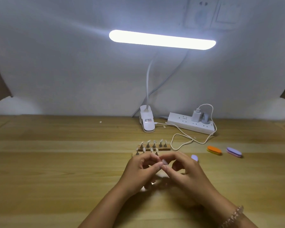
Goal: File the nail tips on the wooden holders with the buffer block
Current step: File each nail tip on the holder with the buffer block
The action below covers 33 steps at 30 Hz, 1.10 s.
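Two wooden holders stand mid-table, the rear holder (161,149) and the front holder (136,153), each carrying several clear nail tips on small metal stands. Just in front of them my left hand (139,171) and my right hand (187,171) meet fingertip to fingertip and pinch one pale nail tip (164,161) between them. A small metal piece shows below my left hand's fingers. A lilac buffer block (194,157) lies on the table behind my right hand, partly hidden by it. Neither hand touches it.
An orange buffer block (214,150) and a purple one (234,152) lie to the right. Behind the holders stand a white clip lamp (147,123), a power strip (190,124) with a charger, and a looping white cable (181,142). The wooden table (56,162) meets a white wall.
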### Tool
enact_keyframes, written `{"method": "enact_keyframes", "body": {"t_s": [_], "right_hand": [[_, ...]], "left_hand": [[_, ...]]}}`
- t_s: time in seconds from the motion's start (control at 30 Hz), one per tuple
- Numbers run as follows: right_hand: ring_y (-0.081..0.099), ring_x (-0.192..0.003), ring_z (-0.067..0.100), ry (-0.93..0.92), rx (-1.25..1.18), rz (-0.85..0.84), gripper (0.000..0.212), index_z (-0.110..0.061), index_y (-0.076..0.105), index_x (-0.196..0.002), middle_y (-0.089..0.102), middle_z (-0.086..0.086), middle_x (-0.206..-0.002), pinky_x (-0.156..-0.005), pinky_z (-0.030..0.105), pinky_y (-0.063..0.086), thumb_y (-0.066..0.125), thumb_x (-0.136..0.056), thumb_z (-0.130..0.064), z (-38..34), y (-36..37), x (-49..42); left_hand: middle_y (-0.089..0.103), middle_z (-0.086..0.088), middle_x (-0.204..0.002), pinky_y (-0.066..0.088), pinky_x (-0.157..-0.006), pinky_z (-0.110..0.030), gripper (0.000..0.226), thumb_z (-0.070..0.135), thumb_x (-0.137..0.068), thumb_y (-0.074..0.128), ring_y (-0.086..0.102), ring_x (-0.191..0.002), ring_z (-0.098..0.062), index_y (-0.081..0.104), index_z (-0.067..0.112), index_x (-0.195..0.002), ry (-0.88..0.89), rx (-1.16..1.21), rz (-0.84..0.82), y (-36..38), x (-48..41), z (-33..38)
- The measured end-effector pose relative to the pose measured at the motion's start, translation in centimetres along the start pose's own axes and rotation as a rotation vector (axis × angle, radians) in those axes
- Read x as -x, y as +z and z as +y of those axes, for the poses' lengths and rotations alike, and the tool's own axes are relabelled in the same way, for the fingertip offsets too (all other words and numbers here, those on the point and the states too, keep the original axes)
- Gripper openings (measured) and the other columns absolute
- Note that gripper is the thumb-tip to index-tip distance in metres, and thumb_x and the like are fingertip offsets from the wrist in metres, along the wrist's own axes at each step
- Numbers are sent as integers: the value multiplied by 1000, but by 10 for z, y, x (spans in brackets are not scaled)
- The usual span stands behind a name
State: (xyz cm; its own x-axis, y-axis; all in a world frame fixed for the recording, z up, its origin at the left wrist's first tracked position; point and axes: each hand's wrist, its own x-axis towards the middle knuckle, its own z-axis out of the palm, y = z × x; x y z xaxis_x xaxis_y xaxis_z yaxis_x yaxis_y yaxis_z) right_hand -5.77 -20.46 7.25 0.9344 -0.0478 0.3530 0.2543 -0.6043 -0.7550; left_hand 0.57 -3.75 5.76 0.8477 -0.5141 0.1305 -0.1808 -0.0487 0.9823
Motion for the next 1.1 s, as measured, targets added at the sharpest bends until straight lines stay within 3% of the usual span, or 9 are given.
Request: {"method": "enact_keyframes", "body": {"t_s": [0.13, 0.23, 0.33, 0.43, 0.6, 0.7, 0.77, 0.87, 1.1], "right_hand": [[59, -65, 9, 31, -19, 11, 9, -25, 73, -92, 69, -10, -85, -63, 25, 49, 76, -84, -23, 1, -7, -7], [61, -68, 10, 40, 134, 78, 10, -27, 70, -90, 67, -11, -82, -66, 26, 50, 76, -83, -22, 6, -11, -17], [59, -69, 6, 61, 297, 105, 10, -25, 67, -91, 63, -13, -83, -70, 31, 51, 75, -85, -24, 12, -12, -30], [56, -70, 4, 122, 356, 57, 10, -28, 65, -92, 61, -16, -84, -71, 31, 49, 72, -85, -29, 16, -7, -41], [54, -69, 1, 124, 388, 38, 8, -31, 64, -89, 61, -16, -81, -65, 24, 40, 71, -85, -30, 17, -3, -48], [53, -70, 0, 110, 396, 29, 11, -28, 65, -94, 60, -16, -82, -68, 26, 41, 72, -85, -31, 19, 1, -46], [53, -78, 2, 112, 400, -3, 21, -31, 64, -102, 57, -16, -91, -74, 27, 43, 72, -83, -37, 20, 1, -46], [43, -104, 8, 94, 462, -64, 37, -39, 60, -114, 45, -11, -109, -90, 32, 39, 70, -80, -50, 19, 1, -49], [38, -112, 9, -31, 561, 2, 18, -36, 66, -99, 45, -13, -113, -89, 32, 30, 68, -85, -46, 15, 6, -50]], "left_hand": [[73, 2, -76, 49, -46, -22, 7, 10, -91, 70, 64, -53, -11, 76, 15, -90, 10, 43, 46, -3, -2, 2], [75, 8, -89, 54, -62, -28, 13, 9, -88, 72, 69, -75, -5, 75, 21, -91, 118, -67, 209, -3, -4, -1], [68, 17, -90, 44, -57, -21, 19, 17, -83, 75, 52, -56, 1, 64, 32, -87, 190, -278, 487, -9, -7, -6], [58, 19, -95, 38, -56, -25, 26, 32, -78, 74, 49, -63, -3, 51, 35, -91, 113, -543, 650, -25, -9, -11], [54, 19, -108, 46, -79, -31, 41, 42, -75, 72, 57, -95, -11, 44, 34, -104, -108, -669, 534, -33, -14, -17], [58, 24, -107, 41, -89, -28, 42, 44, -76, 68, 60, -103, -8, 39, 39, -105, -118, -738, 466, -31, -16, -18], [58, 24, -106, 38, -91, -28, 42, 44, -76, 67, 59, -105, -4, 37, 41, -105, -100, -758, 454, -31, -15, -19], [56, 24, -102, 38, -87, -27, 40, 46, -77, 66, 58, -102, -3, 38, 42, -105, -95, -773, 446, -31, -15, -20], [53, 25, -98, 33, -84, -24, 34, 48, -81, 65, 58, -101, -2, 39, 43, -102, -89, -806, 435, -30, -15, -21]]}}
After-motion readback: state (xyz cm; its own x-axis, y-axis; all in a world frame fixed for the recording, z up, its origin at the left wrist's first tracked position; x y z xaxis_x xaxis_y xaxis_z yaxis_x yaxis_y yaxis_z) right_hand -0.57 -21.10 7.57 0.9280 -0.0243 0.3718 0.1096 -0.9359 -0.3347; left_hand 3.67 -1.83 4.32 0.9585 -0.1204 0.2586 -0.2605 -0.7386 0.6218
